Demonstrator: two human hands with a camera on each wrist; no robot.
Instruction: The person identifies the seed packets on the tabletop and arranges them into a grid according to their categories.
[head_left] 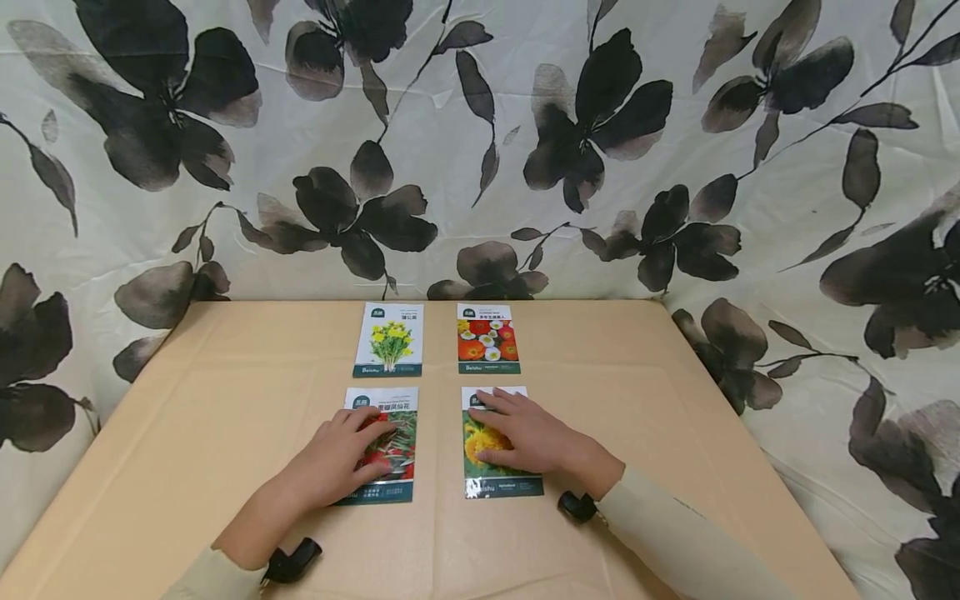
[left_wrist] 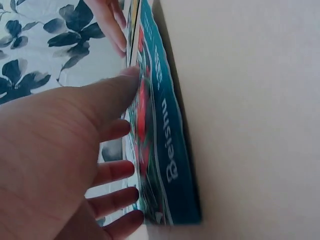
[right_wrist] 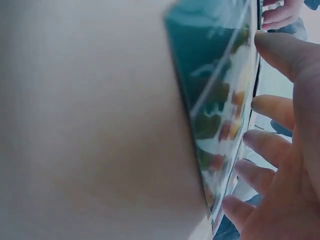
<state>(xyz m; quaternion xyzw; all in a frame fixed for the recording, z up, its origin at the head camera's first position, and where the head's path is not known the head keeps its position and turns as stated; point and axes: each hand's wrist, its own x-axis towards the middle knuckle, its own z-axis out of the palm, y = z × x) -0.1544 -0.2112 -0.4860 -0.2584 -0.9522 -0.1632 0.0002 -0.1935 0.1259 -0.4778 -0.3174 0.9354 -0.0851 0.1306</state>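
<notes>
In the head view my left hand (head_left: 337, 458) rests on a seed packet with red flowers (head_left: 400, 450), fingers spread and loosely bent. My right hand (head_left: 532, 433) lies over a packet with a yellow flower (head_left: 480, 483), its fingertips on the upper and middle part. Both packets lie flat, side by side with a gap. The left wrist view shows the left hand's thumb and fingertips touching the red-flower packet's face (left_wrist: 167, 145). From the right wrist, the right hand's fingers (right_wrist: 270, 147) are spread along the glossy packet (right_wrist: 210, 90). Neither hand grips its packet.
Behind these lie two more seed packets, one with a yellow bunch (head_left: 389, 339) and one with red and white flowers (head_left: 488, 339). A tan cloth covers the table (head_left: 225, 400). A white curtain with dark flowers (head_left: 480, 150) hangs behind its back edge.
</notes>
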